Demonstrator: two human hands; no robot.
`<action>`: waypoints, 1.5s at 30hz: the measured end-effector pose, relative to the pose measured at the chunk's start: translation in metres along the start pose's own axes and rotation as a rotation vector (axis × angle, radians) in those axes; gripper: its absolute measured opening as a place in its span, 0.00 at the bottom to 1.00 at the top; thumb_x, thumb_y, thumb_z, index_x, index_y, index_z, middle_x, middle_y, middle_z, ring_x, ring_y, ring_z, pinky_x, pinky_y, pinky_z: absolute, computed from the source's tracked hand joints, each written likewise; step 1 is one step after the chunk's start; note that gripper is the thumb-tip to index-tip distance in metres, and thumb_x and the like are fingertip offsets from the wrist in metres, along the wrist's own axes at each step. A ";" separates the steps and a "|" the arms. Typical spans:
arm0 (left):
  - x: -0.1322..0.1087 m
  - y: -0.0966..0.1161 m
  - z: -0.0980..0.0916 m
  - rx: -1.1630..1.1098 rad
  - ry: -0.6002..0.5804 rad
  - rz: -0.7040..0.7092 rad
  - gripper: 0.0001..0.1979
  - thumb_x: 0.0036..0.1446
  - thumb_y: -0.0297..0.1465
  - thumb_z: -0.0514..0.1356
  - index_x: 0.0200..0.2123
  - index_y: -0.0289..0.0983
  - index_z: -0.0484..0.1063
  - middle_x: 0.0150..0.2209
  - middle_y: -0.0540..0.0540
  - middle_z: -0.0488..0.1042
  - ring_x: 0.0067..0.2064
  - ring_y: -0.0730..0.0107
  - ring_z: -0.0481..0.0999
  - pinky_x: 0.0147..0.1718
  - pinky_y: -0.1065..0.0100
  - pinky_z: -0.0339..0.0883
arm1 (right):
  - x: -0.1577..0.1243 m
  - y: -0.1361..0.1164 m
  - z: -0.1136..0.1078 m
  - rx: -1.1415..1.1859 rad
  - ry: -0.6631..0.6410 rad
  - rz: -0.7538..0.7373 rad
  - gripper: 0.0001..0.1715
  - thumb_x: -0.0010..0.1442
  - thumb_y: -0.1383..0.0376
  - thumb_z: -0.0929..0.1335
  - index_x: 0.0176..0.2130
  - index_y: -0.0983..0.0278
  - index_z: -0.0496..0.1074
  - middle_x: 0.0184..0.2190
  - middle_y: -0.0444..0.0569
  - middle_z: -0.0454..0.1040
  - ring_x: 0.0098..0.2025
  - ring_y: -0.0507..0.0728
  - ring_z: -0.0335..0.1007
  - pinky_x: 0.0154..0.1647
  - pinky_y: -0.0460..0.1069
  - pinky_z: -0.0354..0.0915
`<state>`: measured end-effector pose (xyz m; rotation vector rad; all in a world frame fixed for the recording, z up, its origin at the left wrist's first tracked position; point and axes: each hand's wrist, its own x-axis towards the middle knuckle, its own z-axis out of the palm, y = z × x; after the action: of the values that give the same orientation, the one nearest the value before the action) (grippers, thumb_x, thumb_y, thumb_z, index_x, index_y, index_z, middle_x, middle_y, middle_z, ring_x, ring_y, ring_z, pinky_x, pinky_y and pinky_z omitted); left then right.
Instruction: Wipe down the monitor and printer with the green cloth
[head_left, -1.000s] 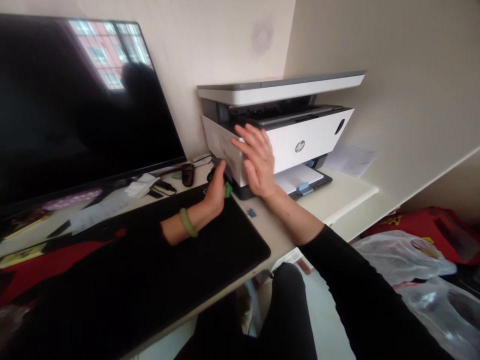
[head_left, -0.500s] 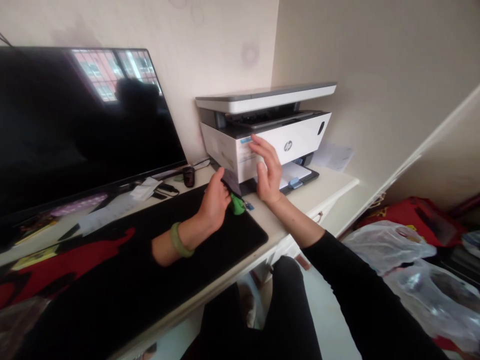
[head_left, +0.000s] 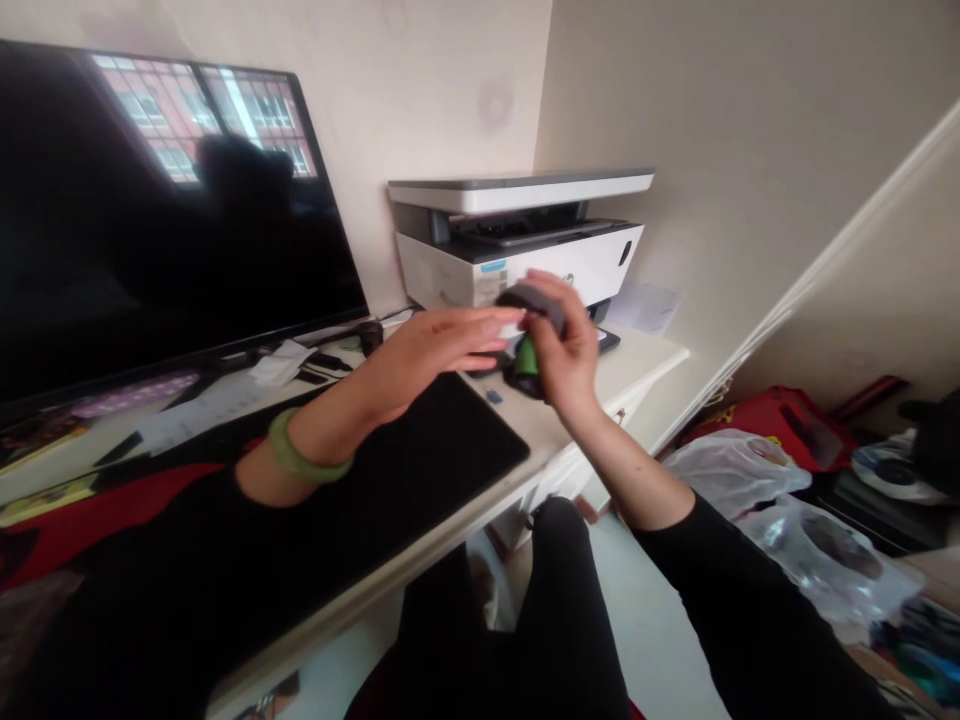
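My right hand is shut on a small dark grey and green object, held up in front of the printer. Its green part shows below my fingers, and part of the object is hidden by them. My left hand is flat and extended, holding nothing, with its fingertips close to the object. A jade bangle circles my left wrist. Behind both hands stands a white HP printer with its grey-topped lid raised.
A large dark monitor stands left of the printer. A black desk mat covers the desk's front, with papers and small items behind it. A small blue item lies on the desk. Plastic bags sit on the floor at the right.
My right hand has left the printer front and now grips the object, raised above the desk. My left hand has lifted off the object and reached to the right.
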<state>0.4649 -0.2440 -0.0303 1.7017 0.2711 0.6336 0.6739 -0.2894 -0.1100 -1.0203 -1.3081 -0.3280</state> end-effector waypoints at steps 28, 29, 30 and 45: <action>0.044 -0.120 -0.040 1.014 -0.157 0.334 0.08 0.62 0.22 0.60 0.38 0.37 0.78 0.46 0.45 0.76 0.41 0.67 0.77 0.44 0.66 0.71 | -0.030 0.054 0.001 -0.600 -0.708 -0.193 0.22 0.75 0.59 0.65 0.62 0.59 0.79 0.53 0.58 0.75 0.54 0.62 0.69 0.49 0.54 0.71; 0.042 -0.123 -0.037 1.062 -0.176 0.343 0.08 0.63 0.23 0.59 0.39 0.38 0.78 0.47 0.44 0.75 0.43 0.65 0.77 0.45 0.65 0.71 | -0.028 0.054 0.000 -0.600 -0.722 -0.188 0.23 0.75 0.59 0.65 0.62 0.59 0.79 0.54 0.58 0.75 0.54 0.62 0.69 0.49 0.54 0.71; 0.040 -0.125 -0.035 1.113 -0.197 0.349 0.09 0.64 0.23 0.58 0.40 0.38 0.78 0.48 0.42 0.76 0.44 0.63 0.77 0.46 0.64 0.72 | -0.027 0.054 -0.002 -0.602 -0.731 -0.182 0.24 0.75 0.59 0.64 0.63 0.59 0.79 0.54 0.59 0.75 0.54 0.62 0.70 0.49 0.54 0.71; 0.058 -0.064 -0.176 1.638 0.008 -0.560 0.14 0.60 0.30 0.60 0.44 0.37 0.85 0.54 0.33 0.83 0.53 0.42 0.82 0.47 0.57 0.75 | -0.029 0.038 0.010 -0.623 -0.760 -0.094 0.23 0.76 0.60 0.63 0.64 0.58 0.77 0.55 0.57 0.75 0.51 0.59 0.71 0.47 0.52 0.70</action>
<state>0.4272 -0.0538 -0.0564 2.9108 1.5027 -0.1770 0.6864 -0.2709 -0.1534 -1.7119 -2.0029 -0.4562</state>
